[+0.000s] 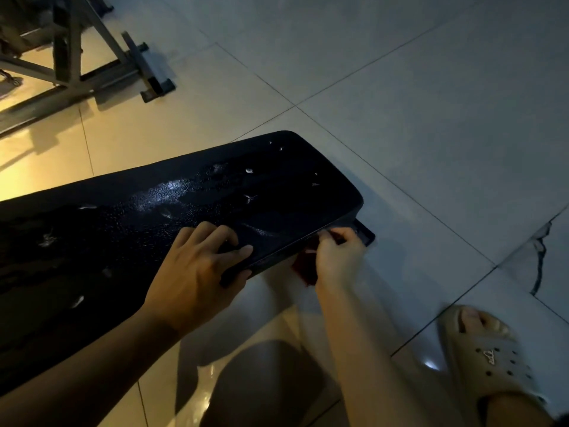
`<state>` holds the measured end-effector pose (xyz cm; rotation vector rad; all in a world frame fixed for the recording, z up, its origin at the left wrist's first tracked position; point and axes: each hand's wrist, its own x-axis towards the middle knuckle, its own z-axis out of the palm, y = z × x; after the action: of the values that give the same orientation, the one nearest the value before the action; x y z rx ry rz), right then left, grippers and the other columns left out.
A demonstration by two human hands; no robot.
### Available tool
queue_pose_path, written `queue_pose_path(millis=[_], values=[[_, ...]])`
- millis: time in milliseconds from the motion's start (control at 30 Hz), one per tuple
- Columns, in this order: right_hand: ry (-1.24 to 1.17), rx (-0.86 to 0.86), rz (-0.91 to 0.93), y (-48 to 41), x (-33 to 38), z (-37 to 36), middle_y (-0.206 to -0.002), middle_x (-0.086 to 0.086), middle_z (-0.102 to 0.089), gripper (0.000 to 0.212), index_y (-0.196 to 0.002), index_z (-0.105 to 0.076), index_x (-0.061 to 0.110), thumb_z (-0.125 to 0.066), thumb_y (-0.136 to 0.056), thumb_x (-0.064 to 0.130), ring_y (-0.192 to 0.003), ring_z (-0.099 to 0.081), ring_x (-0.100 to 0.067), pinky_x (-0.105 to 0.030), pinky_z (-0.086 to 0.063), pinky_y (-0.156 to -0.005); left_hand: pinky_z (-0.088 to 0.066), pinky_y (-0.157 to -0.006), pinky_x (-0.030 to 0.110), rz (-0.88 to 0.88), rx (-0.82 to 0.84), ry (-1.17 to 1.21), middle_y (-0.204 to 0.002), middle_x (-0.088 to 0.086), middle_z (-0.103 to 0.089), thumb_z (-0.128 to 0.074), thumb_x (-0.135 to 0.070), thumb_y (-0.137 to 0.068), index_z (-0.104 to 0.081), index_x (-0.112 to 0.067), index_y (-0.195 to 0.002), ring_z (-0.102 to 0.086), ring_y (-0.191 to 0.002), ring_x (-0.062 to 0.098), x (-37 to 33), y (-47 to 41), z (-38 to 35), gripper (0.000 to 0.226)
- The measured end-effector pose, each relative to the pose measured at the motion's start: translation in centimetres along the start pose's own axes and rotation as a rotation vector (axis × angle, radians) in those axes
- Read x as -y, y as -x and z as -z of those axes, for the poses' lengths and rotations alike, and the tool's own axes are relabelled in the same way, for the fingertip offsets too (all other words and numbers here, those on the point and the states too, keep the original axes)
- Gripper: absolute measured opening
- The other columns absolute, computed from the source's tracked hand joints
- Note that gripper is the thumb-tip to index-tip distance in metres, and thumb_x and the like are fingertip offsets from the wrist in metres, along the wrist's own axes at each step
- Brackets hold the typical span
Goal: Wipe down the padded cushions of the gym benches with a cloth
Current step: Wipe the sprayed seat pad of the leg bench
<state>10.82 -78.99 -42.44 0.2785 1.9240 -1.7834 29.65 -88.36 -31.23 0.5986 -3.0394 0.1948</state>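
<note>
Wiping step in hand: near side edge of the bench cushion (215,204), close to its right end.

- Right hand (338,254): fingers pinched on a dark red cloth (304,269), bunched and pressed against the cushion's rim, with part of it hanging below.
- Left hand (197,269): fingers bent over the top and thumb at the rim, gripping the cushion to steady it.
- Method advised: brace with the left hand, draw the cloth along the rim in one long pass, then refold to a clean face for the top.
- Cushion: black, long, round-cornered, with a grained vinyl-like skin. It shows shiny patches, likely damp, and pale flecks.
- Floor (400,87): glossy pale tiles, one cracked at right.
- Grey metal frame (92,63): far left.
- Perforated beige sandal (492,359): near right.
</note>
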Motion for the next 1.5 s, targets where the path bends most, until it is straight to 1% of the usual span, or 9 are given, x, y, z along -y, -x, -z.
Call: queue_pose_path(millis=[233,333,400,633,767,933,1100,1333,1500], values=[[0.004,-0.281,-0.033,-6.9,1.7,2.7,-0.095,-0.006,-0.072,0.005,-0.094,-0.069,0.019,-0.069,-0.088,0.018,-0.082,-0.071,-0.028,-0.047,-0.063,-0.073,-0.04,-0.088,0.038,0.009,0.003,-0.007,-0.11,-0.003,-0.062,-0.043,-0.055,-0.093,-0.072,-0.026,-0.122,-0.053,-0.104,0.022,0.2,0.1,-0.3,0.05],[-0.12,-0.362,-0.084,-7.7,2.3,3.5,-0.101,-0.013,-0.073,0.016,-0.104,-0.071,0.007,-0.066,-0.089,0.009,-0.08,-0.071,-0.025,-0.037,-0.063,-0.063,-0.041,-0.087,0.039,0.005,-0.005,0.005,-0.108,-0.003,-0.063,-0.042,-0.056,-0.093,-0.072,-0.026,-0.12,-0.054,-0.103,0.021,0.1,-0.1,-0.4,0.05],[-0.264,-0.342,-0.124,-7.0,2.7,3.1,-0.099,-0.01,-0.072,0.017,-0.105,-0.071,0.005,-0.069,-0.088,0.003,-0.076,-0.07,-0.021,-0.031,-0.061,-0.056,-0.04,-0.087,0.039,0.005,-0.016,0.01,-0.107,-0.004,-0.062,-0.043,-0.056,-0.093,-0.072,-0.027,-0.119,-0.053,-0.102,0.021,0.2,-0.1,-0.4,0.049],[-0.376,-0.255,-0.103,-0.5,2.7,1.3,-0.087,0.005,-0.072,0.02,-0.105,-0.072,0.012,-0.072,-0.088,0.001,-0.082,-0.071,-0.011,-0.032,-0.062,-0.076,-0.04,-0.085,0.039,-0.011,-0.049,0.02,-0.104,-0.005,-0.06,-0.044,-0.055,-0.093,-0.073,-0.026,-0.117,-0.052,-0.099,0.021,0.2,0.0,-0.5,0.048],[-0.344,-0.139,-0.101,3.4,2.7,1.5,-0.088,0.008,-0.069,0.018,-0.106,-0.069,0.013,-0.068,-0.093,0.0,-0.08,-0.07,-0.007,-0.019,-0.058,-0.064,-0.039,-0.086,0.038,-0.007,-0.049,0.018,-0.105,-0.005,-0.06,-0.044,-0.055,-0.093,-0.074,-0.026,-0.118,-0.052,-0.1,0.021,0.1,-0.1,-0.5,0.049],[-0.268,0.021,-0.137,7.5,2.4,1.4,-0.096,0.002,-0.072,0.018,-0.104,-0.07,0.018,-0.07,-0.092,0.004,-0.088,-0.072,-0.012,-0.028,-0.06,-0.077,-0.038,-0.084,0.038,-0.011,-0.064,0.02,-0.102,-0.005,-0.06,-0.045,-0.055,-0.091,-0.075,-0.025,-0.114,-0.053,-0.097,0.022,0.0,-0.2,-0.3,0.048],[-0.143,0.203,-0.241,7.0,3.7,2.9,-0.088,-0.004,-0.069,0.023,-0.072,-0.07,0.021,-0.069,-0.085,0.002,-0.093,-0.066,-0.025,-0.043,-0.056,-0.086,-0.036,-0.082,0.037,-0.012,-0.049,0.028,-0.102,-0.006,-0.058,-0.044,-0.056,-0.089,-0.075,-0.025,-0.114,-0.051,-0.096,0.02,-0.1,-0.2,-0.2,0.05],[-0.348,-0.189,-0.234,0.4,4.0,5.1,-0.107,-0.015,-0.069,0.022,-0.107,-0.07,0.007,-0.067,-0.088,-0.005,-0.085,-0.068,-0.023,-0.029,-0.054,-0.062,-0.04,-0.084,0.038,0.008,-0.038,0.028,-0.103,-0.005,-0.058,-0.044,-0.057,-0.09,-0.075,-0.025,-0.115,-0.052,-0.098,0.02,-0.1,-0.4,-0.5,0.051],[-0.33,-0.154,-0.226,1.2,3.1,2.3,-0.095,-0.005,-0.07,0.017,-0.102,-0.066,0.014,-0.069,-0.091,0.001,-0.078,-0.068,-0.014,-0.026,-0.054,-0.062,-0.04,-0.085,0.038,0.004,-0.027,0.028,-0.104,-0.005,-0.058,-0.044,-0.056,-0.091,-0.075,-0.025,-0.116,-0.051,-0.099,0.021,0.0,-0.4,-0.6,0.05]])
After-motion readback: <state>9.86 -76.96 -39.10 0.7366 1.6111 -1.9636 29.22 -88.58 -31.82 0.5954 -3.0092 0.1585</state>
